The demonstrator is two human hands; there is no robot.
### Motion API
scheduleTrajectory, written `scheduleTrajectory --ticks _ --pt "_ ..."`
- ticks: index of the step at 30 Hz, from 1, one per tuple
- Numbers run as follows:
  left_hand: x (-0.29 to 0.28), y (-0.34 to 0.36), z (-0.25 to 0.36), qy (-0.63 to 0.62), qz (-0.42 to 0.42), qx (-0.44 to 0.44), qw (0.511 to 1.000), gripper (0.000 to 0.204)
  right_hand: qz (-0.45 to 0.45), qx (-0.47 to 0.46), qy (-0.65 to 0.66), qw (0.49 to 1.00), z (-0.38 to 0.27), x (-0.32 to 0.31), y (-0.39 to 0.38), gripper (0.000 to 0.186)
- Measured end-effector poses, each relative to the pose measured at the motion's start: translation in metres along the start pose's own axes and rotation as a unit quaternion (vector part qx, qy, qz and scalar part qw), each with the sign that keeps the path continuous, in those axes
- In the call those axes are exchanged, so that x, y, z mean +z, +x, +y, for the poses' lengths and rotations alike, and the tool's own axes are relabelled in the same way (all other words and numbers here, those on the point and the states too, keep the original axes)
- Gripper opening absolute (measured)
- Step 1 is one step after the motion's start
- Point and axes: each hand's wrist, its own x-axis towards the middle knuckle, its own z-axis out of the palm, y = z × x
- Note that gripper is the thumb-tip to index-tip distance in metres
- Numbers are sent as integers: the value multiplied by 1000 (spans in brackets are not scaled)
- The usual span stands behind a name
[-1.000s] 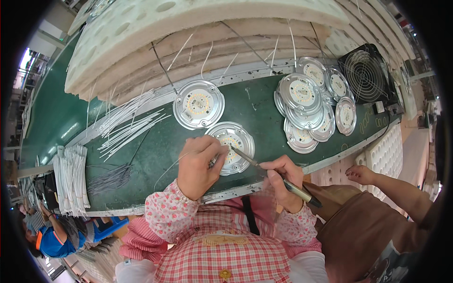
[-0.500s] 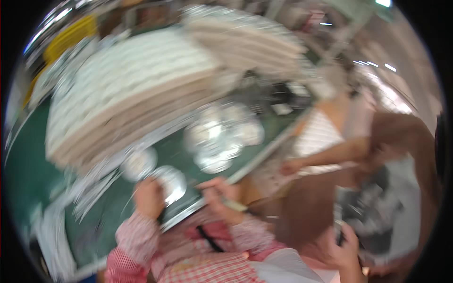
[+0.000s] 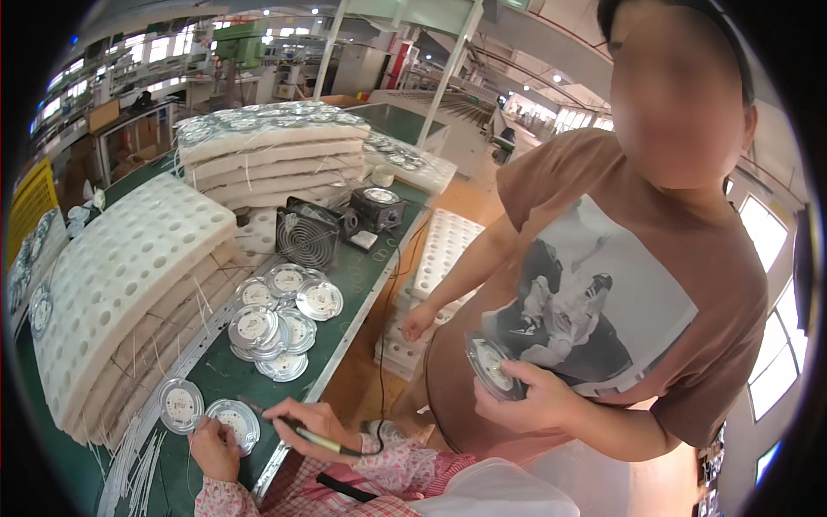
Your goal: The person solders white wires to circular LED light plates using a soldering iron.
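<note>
My left hand (image 3: 217, 450), at the lower middle-left, is pinched around a thin wire, over the edge of a round silver LED disc (image 3: 243, 425) on the green bench. My right hand (image 3: 312, 424) grips a pen-shaped soldering iron (image 3: 319, 441) with a cord, its tip near that disc. A second disc (image 3: 182, 405) lies just to the left, beside loose white wires (image 3: 138, 474). A heap of similar discs (image 3: 256, 327) lies farther along the bench.
A co-worker (image 3: 629, 336) in a brown T-shirt stands close on my right, holding a disc (image 3: 489, 362). Stacked foam trays (image 3: 129, 284) line the bench (image 3: 345, 302). Behind the heap are a fan (image 3: 306, 237) and a small black device (image 3: 376, 204); more trays (image 3: 444, 252) sit beside the bench.
The view has swung up and right, bringing the co-worker's upper body and disc into view. My right hand's iron tip has drawn back toward the disc's rim.
</note>
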Motion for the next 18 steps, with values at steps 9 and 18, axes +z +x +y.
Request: scheduleTrajectory --ticks 9,18 --pt "4 -10 -2 44 20 47 998 8 51 -58 -59 995 -13 -6 -35 21" --pt "-40 -63 55 54 -2 181 982 33 -65 -4 -162 985 -9 19 -46 32"
